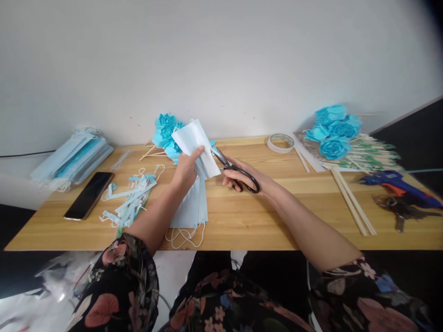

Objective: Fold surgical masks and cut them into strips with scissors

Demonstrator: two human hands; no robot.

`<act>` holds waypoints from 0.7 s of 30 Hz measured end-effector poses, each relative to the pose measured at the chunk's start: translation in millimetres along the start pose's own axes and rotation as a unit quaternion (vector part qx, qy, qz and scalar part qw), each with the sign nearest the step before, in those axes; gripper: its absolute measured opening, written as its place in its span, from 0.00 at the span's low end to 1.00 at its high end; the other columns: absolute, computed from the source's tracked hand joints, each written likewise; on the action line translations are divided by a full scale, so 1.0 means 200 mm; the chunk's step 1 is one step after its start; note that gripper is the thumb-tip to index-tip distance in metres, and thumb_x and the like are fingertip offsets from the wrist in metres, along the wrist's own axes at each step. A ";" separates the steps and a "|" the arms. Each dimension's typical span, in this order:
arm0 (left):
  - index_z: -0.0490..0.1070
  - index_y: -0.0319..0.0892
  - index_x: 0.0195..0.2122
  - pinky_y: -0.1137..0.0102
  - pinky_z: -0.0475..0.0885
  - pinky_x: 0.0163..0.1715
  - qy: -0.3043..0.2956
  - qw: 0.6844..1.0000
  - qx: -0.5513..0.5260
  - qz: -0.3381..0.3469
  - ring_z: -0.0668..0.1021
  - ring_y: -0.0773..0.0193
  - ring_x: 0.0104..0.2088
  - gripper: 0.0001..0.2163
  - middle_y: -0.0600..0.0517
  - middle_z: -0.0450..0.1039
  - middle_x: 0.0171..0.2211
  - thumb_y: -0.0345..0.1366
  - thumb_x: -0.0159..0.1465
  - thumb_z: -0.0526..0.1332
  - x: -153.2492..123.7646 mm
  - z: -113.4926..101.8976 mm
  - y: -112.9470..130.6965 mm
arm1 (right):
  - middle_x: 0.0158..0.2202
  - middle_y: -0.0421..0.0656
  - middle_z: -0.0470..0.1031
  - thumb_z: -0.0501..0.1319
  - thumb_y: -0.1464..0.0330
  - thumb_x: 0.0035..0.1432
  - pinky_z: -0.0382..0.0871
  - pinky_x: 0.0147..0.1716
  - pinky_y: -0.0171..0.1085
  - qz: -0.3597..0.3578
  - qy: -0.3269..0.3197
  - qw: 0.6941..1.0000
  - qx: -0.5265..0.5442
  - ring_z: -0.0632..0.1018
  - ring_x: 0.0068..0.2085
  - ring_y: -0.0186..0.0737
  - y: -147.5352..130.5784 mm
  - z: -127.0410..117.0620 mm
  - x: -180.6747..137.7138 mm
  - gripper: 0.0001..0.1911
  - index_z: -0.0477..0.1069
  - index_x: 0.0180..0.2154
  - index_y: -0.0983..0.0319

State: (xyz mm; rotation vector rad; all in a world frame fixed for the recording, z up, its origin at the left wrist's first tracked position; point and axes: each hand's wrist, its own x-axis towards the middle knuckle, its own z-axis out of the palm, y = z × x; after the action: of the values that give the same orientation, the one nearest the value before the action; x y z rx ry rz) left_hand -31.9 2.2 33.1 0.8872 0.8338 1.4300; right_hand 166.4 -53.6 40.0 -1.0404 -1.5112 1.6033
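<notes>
My left hand (189, 167) grips a pale blue and white face mask (194, 140), thumb on its front, raised above the table. In my right hand (238, 173) is a pair of scissors (247, 174) with black handles. Their blades point up and left at the mask's right edge; whether they touch it I cannot tell. More face masks (188, 207) with white ear loops lie under my left wrist. Cut-off mask strips and loops (134, 198) are heaped left of my left forearm.
A stack of masks (74, 157) and a phone (89, 196) lie at left. Blue flowers (166, 133) stand behind my left hand. Rightward are a tape roll (280, 144), more blue flowers (334, 131), wooden sticks (353, 200), a blue glue gun (401, 184) and keys (399, 210).
</notes>
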 end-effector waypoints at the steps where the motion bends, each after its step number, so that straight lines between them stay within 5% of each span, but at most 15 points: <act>1: 0.75 0.39 0.40 0.65 0.76 0.40 0.005 1.000 -0.001 0.003 0.81 0.57 0.35 0.23 0.49 0.80 0.33 0.44 0.47 0.78 0.00 0.00 0.00 | 0.31 0.44 0.80 0.66 0.57 0.62 0.67 0.18 0.29 0.003 -0.003 1.000 -0.005 0.76 0.28 0.35 0.00 0.00 0.00 0.43 0.54 0.72 0.61; 6: 0.74 0.40 0.43 0.63 0.77 0.44 0.048 0.999 -0.011 0.018 0.82 0.53 0.40 0.26 0.49 0.81 0.36 0.44 0.47 0.77 0.02 -0.02 -0.01 | 0.33 0.46 0.82 0.68 0.58 0.61 0.69 0.20 0.28 0.035 0.012 0.998 -0.046 0.79 0.30 0.36 -0.03 0.02 -0.01 0.47 0.50 0.74 0.62; 13: 0.74 0.39 0.42 0.59 0.77 0.48 0.003 1.000 0.004 0.029 0.82 0.48 0.44 0.24 0.45 0.81 0.36 0.47 0.50 0.76 -0.03 0.03 0.00 | 0.31 0.44 0.81 0.70 0.58 0.59 0.68 0.18 0.30 0.049 0.050 0.996 -0.058 0.76 0.26 0.35 -0.02 0.04 0.01 0.49 0.50 0.74 0.60; 21: 0.74 0.40 0.43 0.63 0.78 0.43 0.045 0.999 -0.009 0.021 0.82 0.55 0.38 0.26 0.49 0.80 0.34 0.46 0.47 0.77 -0.02 0.02 -0.02 | 0.31 0.41 0.79 0.69 0.63 0.58 0.63 0.19 0.29 0.039 0.056 0.996 -0.055 0.74 0.25 0.33 -0.04 0.03 -0.01 0.42 0.57 0.71 0.57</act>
State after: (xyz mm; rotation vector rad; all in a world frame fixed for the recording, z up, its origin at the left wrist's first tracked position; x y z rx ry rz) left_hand -27.4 -1.4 31.4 0.8354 0.8727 1.5207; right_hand 160.9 -57.7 48.0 -1.2441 -1.5137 1.5014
